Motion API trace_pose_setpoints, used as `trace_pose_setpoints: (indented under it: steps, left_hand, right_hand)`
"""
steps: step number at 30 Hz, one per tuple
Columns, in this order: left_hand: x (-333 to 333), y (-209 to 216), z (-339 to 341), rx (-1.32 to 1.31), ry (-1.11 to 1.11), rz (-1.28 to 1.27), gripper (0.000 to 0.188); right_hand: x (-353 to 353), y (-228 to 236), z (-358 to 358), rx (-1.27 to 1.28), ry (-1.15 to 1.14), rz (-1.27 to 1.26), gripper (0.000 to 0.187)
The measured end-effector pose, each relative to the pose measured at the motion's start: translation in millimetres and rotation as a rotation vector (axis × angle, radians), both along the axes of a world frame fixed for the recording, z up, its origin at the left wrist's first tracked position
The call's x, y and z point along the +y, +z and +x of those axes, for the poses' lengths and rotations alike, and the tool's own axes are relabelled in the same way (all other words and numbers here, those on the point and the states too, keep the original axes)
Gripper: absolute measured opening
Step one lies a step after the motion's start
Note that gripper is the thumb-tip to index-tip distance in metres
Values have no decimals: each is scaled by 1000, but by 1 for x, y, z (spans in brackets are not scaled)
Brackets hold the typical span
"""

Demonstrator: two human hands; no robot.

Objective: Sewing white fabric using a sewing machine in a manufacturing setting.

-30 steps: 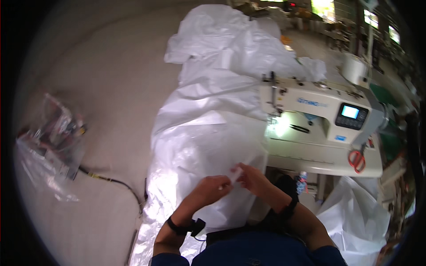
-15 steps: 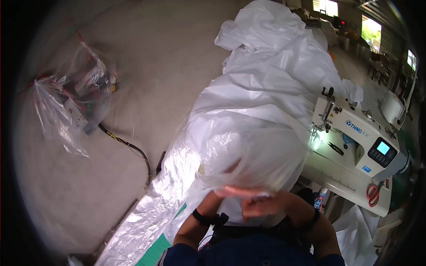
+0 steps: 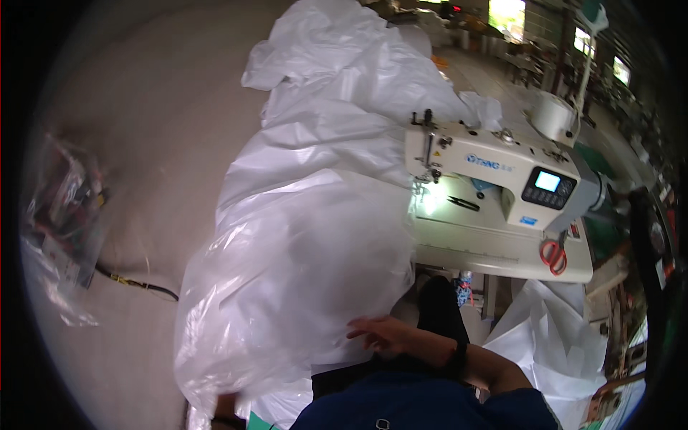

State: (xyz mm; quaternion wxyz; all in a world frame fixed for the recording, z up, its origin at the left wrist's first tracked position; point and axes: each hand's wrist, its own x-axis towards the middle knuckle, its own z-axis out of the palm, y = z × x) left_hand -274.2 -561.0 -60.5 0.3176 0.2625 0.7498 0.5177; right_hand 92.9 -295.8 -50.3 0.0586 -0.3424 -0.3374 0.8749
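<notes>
A large heap of white translucent plastic sheeting (image 3: 287, 236) runs from my lap up and away over the machine table's left side. My right hand (image 3: 380, 333) lies over its near edge with fingers apart, holding nothing; a dark band circles that wrist. Low at the sheet's near left corner, only a blurred part of my left arm (image 3: 228, 407) shows. My left hand is hidden by the plastic there, so its fingers cannot be made out. To the right of the sheeting stands a white sewing machine (image 3: 494, 168), its needle area lit.
On the machine bed lie black thread snips (image 3: 464, 203) and red-handled scissors (image 3: 554, 256). A white thread cone (image 3: 552, 117) stands behind the machine. White sheeting (image 3: 541, 344) hangs below the table at right. A clear bag with wiring (image 3: 68, 208) and a black cable (image 3: 136, 282) are at left.
My hands, close together before, are now apart: the left has gone down and left behind the plastic. The near sheeting now spreads farther left. The view has swung right.
</notes>
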Motion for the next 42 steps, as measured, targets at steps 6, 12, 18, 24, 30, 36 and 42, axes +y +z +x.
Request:
trace_pose_setpoints:
  steps: [6, 12, 18, 24, 30, 36, 42]
  left_hand:
    - [39, 35, 126, 555, -1347, -489, 21]
    - [113, 180, 147, 1438, -853, -706, 14]
    - [282, 145, 174, 896, -770, 302, 39]
    - [412, 60, 104, 1120, -615, -275, 56]
    - [447, 44, 77, 1226, -631, -160, 54]
    - [403, 78, 108, 1515, -735, -362, 40]
    - [314, 74, 239, 1335, -810, 311, 38]
  right_hand:
    - [16, -8, 29, -129, 273, 519, 46]
    - [27, -19, 61, -409, 229, 599, 55]
    - [23, -15, 20, -76, -222, 414, 50]
    - [18, -13, 34, 15, -243, 162, 41]
    - [16, -15, 40, -56, -237, 34, 35]
    - [43, -9, 30, -153, -490, 448, 28]
    - [34, -4, 27, -104, -659, 541, 24]
